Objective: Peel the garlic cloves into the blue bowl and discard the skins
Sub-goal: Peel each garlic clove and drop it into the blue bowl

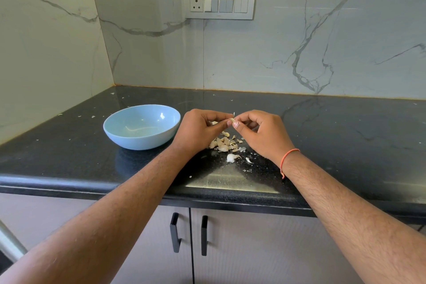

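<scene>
Left hand (199, 129) and right hand (260, 132) both pinching 1 garlic clove (231, 120) above pile of cloves (224, 143), right of blue bowl (141, 125), seemingly empty. Advising: left steadying, right thumbnail lifting skin, dropping only bare clove in bowl.

The fingers (230, 122) of both hands meet above the table (345, 136), pinching a garlic clove (231, 119) between them. Left of the fingers, the bowl (141, 126) stands on the table, close beside the left hand (198, 131). Directly below the fingers lies a heap of cloves and skins (224, 143), between the two hands. Nearer the table's front edge than the heap, a single clove (231, 157) lies apart. The right hand (262, 134) sits right of the heap. Behind the fingers, on the wall, hangs a switch panel (219, 4).
</scene>
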Tool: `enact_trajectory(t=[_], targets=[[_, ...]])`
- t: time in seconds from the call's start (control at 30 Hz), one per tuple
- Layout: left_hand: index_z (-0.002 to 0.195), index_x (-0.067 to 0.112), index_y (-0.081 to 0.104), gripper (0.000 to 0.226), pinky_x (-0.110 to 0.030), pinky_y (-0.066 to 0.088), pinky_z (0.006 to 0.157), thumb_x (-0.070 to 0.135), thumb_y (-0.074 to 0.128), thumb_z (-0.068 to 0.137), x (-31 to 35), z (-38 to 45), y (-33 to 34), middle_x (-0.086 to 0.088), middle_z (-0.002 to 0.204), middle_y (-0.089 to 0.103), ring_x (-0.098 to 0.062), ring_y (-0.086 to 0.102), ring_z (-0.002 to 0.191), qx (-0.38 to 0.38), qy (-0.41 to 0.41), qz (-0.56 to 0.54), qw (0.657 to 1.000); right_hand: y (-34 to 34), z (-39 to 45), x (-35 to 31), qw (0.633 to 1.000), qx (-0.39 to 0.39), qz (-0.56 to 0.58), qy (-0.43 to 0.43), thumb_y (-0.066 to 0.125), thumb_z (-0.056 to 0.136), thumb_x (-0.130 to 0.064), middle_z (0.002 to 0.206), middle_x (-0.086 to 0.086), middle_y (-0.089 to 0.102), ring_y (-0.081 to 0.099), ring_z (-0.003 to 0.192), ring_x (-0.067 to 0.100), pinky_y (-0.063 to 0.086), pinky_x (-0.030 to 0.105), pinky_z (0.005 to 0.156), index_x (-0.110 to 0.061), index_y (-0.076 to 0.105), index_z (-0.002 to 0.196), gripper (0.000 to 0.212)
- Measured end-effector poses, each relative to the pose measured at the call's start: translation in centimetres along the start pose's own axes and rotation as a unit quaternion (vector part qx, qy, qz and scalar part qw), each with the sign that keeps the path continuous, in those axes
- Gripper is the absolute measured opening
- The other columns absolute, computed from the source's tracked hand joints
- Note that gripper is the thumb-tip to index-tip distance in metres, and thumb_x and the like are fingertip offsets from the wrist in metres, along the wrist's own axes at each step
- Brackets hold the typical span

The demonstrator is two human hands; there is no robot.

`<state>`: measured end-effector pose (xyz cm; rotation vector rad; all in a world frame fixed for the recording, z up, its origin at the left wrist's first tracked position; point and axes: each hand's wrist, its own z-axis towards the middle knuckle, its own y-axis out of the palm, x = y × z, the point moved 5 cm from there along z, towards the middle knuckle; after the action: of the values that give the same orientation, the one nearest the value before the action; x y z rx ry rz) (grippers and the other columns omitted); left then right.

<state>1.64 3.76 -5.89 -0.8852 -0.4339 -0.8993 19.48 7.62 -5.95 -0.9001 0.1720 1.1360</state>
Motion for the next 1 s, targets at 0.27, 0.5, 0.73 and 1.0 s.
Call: enact_trajectory(t=[0.27, 0.5, 0.73, 1.0], targets=[[0.117, 0.017, 0.081, 0.022, -0.032, 0.059, 0.1, 0.024, 0.075, 0.097, -1.3, 0.5, 0.0, 0.007, 0.106, 0.081, -0.006, 0.075, 0.105, -0.031, -0.052, -0.082, 0.995, -0.1, 0.1, -0.1, 0.999, 0.001, -0.024, -0.028, 0.075, 0.096, -0.021, 0.085, -0.017, 0.072, 0.067, 0.077, 0.002, 0.048, 0.01, 0.066, -0.021, 0.081, 0.097, 0.007], [0.116, 0.012, 0.081, 0.02, -0.026, 0.056, 0.099, 0.018, 0.073, 0.098, -2.2, 0.7, 0.2, 0.004, 0.109, 0.081, -0.01, 0.074, 0.111, -0.054, -0.078, -0.154, 0.984, -0.2, 0.2, 0.1, 0.999, -0.013, 0.032, 0.01, 0.075, 0.096, -0.021, 0.078, -0.017, 0.073, 0.069, 0.072, 0.001, 0.049, 0.011, 0.065, -0.022, 0.082, 0.091, 0.008], [0.11, 0.021, 0.083, 0.021, -0.024, 0.06, 0.082, 0.023, 0.085, 0.089, -2.9, 0.9, -0.3, 0.008, 0.095, 0.081, -0.003, 0.075, 0.084, 0.032, -0.099, -0.118, 0.987, -0.7, 0.1, 0.4, 0.999, 0.009, 0.029, 0.03, 0.082, 0.087, -0.016, 0.085, -0.015, 0.074, 0.069, 0.079, 0.002, 0.049, 0.007, 0.071, -0.024, 0.08, 0.093, 0.01], [0.1, 0.022, 0.083, 0.014, -0.01, 0.05, 0.065, 0.024, 0.087, 0.087, -2.5, 0.7, -0.2, 0.012, 0.092, 0.08, 0.007, 0.063, 0.062, 0.024, -0.101, -0.091, 0.99, -0.6, -0.1, 0.3, 0.999, 0.014, -0.045, 0.024, 0.067, 0.09, -0.019, 0.059, -0.014, 0.066, 0.056, 0.05, 0.006, 0.046, 0.025, 0.052, -0.027, 0.075, 0.07, 0.023]])
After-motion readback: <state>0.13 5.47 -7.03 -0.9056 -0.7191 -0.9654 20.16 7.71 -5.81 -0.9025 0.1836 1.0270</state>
